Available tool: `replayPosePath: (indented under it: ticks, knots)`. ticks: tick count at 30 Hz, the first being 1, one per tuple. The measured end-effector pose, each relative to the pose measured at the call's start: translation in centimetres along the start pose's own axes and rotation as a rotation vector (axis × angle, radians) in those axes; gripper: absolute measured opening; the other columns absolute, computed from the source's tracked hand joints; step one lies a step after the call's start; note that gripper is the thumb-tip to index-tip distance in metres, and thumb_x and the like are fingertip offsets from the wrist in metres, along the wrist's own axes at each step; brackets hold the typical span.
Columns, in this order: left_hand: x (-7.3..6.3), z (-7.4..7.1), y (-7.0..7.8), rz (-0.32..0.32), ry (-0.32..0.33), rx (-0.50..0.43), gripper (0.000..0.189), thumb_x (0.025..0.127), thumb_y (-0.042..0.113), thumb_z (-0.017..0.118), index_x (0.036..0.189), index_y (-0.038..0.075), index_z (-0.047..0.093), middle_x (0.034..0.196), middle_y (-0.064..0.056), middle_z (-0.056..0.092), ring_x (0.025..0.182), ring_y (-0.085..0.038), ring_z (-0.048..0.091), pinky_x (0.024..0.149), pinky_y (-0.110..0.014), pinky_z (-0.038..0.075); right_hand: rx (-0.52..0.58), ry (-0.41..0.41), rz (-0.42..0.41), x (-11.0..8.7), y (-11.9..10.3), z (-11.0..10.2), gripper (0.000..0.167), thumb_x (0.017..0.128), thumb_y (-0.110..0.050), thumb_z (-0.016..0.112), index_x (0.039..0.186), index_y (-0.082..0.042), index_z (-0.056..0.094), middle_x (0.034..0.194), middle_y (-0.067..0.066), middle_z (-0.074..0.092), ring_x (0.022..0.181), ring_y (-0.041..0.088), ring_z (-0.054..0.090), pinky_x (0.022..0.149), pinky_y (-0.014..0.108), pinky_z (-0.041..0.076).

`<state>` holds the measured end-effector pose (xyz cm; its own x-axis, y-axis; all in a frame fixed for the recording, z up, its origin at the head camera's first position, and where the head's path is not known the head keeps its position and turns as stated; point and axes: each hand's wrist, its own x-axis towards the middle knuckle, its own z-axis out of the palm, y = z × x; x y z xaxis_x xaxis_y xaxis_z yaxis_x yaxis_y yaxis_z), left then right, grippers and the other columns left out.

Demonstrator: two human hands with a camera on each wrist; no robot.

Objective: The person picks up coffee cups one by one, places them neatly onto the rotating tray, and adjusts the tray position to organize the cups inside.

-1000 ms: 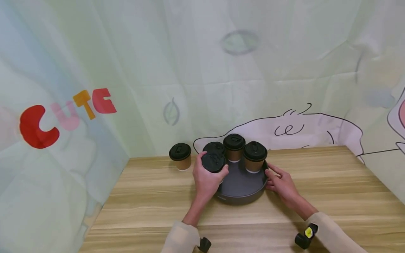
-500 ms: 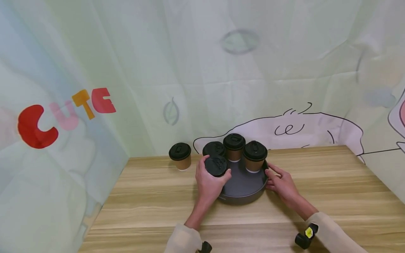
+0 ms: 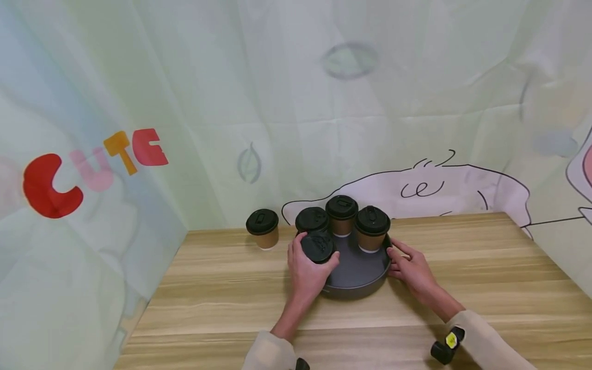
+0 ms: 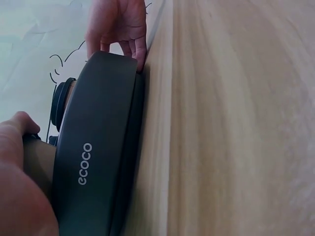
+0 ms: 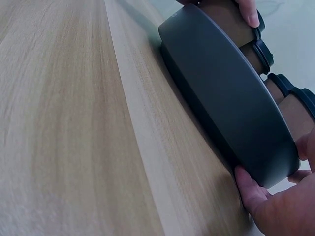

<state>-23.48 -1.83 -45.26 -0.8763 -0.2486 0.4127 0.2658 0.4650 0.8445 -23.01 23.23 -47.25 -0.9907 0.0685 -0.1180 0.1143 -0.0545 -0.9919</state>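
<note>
My left hand (image 3: 309, 270) grips a paper coffee cup (image 4: 40, 160) with a black lid (image 3: 318, 246), at the left front of a dark grey round tray (image 3: 353, 272). Behind this cup, two more lidded coffee cups, one at the back (image 3: 342, 218) and one at the right (image 3: 371, 231), stand on the tray, along with a third cup (image 3: 312, 218) partly hidden by the held one. On the tray's right side, my right hand (image 3: 413, 270) holds the edge; in the right wrist view its fingers (image 5: 251, 189) curl around the tray's wall and underside.
Another lidded coffee cup (image 3: 263, 228) stands on the wooden table (image 3: 222, 298), left of the tray near the back edge. A printed curtain (image 3: 300, 103) hangs right behind the table. White "ecoco" lettering (image 4: 85, 163) marks the tray's front wall.
My left hand has shifted the held cup slightly toward the front and right over the tray. My right hand and the other cups have stayed put.
</note>
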Motion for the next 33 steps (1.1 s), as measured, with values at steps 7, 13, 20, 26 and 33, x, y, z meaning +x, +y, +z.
replayPosePath:
  ticks: [7, 13, 20, 26, 33]
  knots:
    - [-0.2, -0.2, 0.2, -0.052, -0.031, 0.028, 0.091, 0.071, 0.044, 0.091, 0.142, 0.005, 0.049, 0.135, -0.016, 0.051, 0.122, -0.034, 0.052, 0.102, -0.052, 0.049, 0.007, -0.003, 0.005, 0.0, 0.0, 0.0, 0.056, 0.109, -0.017, 0.053, 0.16, -0.001, 0.035, 0.094, 0.011, 0.074, 0.082, 0.011, 0.071, 0.075, 0.028, 0.061]
    - [-0.2, -0.4, 0.3, -0.059, -0.036, 0.028, 0.096, 0.069, 0.045, 0.093, 0.143, 0.005, 0.048, 0.134, -0.016, 0.05, 0.124, -0.035, 0.05, 0.104, -0.052, 0.047, -0.003, -0.003, 0.01, -0.1, -0.3, 0.0, 0.056, 0.109, -0.019, 0.054, 0.16, -0.002, 0.036, 0.094, 0.01, 0.074, 0.082, 0.01, 0.071, 0.075, 0.027, 0.061]
    - [-0.3, -0.8, 0.2, -0.031, -0.038, 0.008, 0.098, 0.069, 0.046, 0.094, 0.146, 0.008, 0.047, 0.135, -0.015, 0.048, 0.125, -0.033, 0.047, 0.104, -0.053, 0.046, -0.01, -0.01, 0.007, -0.1, -0.3, 0.0, 0.056, 0.109, -0.018, 0.054, 0.16, -0.002, 0.035, 0.096, 0.011, 0.074, 0.082, 0.01, 0.071, 0.075, 0.027, 0.061]
    - [-0.2, -1.7, -0.5, -0.011, 0.013, -0.123, 0.077, 0.088, 0.048, 0.077, 0.145, 0.003, 0.05, 0.137, -0.016, 0.05, 0.126, -0.035, 0.045, 0.105, -0.054, 0.042, -0.008, -0.006, 0.004, -0.1, -0.2, 0.1, 0.056, 0.109, -0.018, 0.054, 0.16, -0.001, 0.036, 0.096, 0.011, 0.074, 0.082, 0.01, 0.071, 0.074, 0.027, 0.061]
    - [1.2, -2.6, -1.7, -0.08, 0.143, -0.232, 0.042, 0.109, 0.029, 0.05, 0.131, -0.004, 0.064, 0.13, -0.02, 0.065, 0.123, -0.038, 0.059, 0.107, -0.055, 0.045, 0.004, 0.0, 0.011, -0.2, -0.4, 0.1, 0.057, 0.109, -0.018, 0.054, 0.16, -0.002, 0.036, 0.094, 0.01, 0.074, 0.081, 0.01, 0.071, 0.075, 0.027, 0.061]
